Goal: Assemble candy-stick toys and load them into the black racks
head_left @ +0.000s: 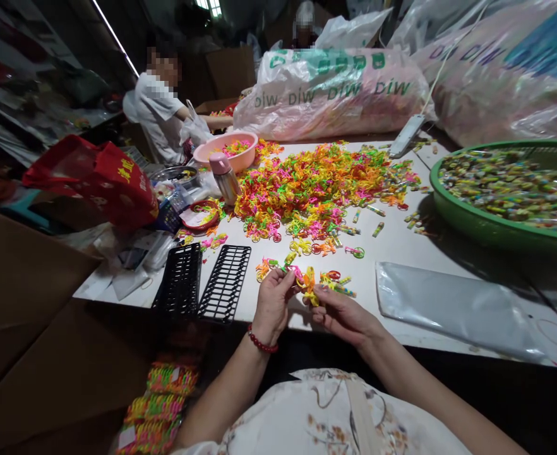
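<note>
Close to the table's front edge, my left hand [275, 297] is closed, thumb and fingers pinching a small pink plastic toy bicycle [297, 274]. Just beside it, my right hand [342, 313] pinches a yellow-and-orange toy bicycle [309, 279]. The two hands almost meet, and fingers cover parts of both toys. A few wrapped candy tubes [343, 289] lie just past my right fingers. Beyond my hands spreads a large heap of bright plastic toy bicycles [302, 183].
Black plastic grid racks [225, 281] lie left of my hands. At right are a flat clear plastic bag stack [449, 306] and a green basket [487, 221] of candy tubes. A flask [225, 180], pink basin [254, 142] and red bag [98, 183] stand left. Another person [160, 107] sits beyond.
</note>
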### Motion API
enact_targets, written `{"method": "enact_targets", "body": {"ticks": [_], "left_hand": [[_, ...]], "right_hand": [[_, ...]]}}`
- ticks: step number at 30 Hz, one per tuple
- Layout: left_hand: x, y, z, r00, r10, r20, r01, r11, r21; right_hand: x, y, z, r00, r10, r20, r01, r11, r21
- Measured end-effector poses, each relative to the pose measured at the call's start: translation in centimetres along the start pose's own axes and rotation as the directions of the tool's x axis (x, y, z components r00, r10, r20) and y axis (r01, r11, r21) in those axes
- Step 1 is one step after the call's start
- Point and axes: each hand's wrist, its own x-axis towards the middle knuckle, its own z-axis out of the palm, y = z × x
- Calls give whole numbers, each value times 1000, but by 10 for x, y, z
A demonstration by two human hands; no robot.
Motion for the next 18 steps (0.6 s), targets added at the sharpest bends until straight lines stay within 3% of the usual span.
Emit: {"method": "enact_targets", "body": {"ticks": [6, 12, 18], "left_hand": [[-7, 2, 1, 1000, -8, -14, 8, 1000, 9], [-14, 3, 4, 998, -51, 21, 51, 998, -32], [-15, 8, 4, 989, -147, 6, 147, 989, -31]], "right_hand": [[3, 2, -5, 999, -22, 39, 22, 1000, -14], [7, 8, -10, 978, 28, 205, -40, 998, 56], [6, 14, -7, 975, 56, 217, -71, 995, 65]]}}
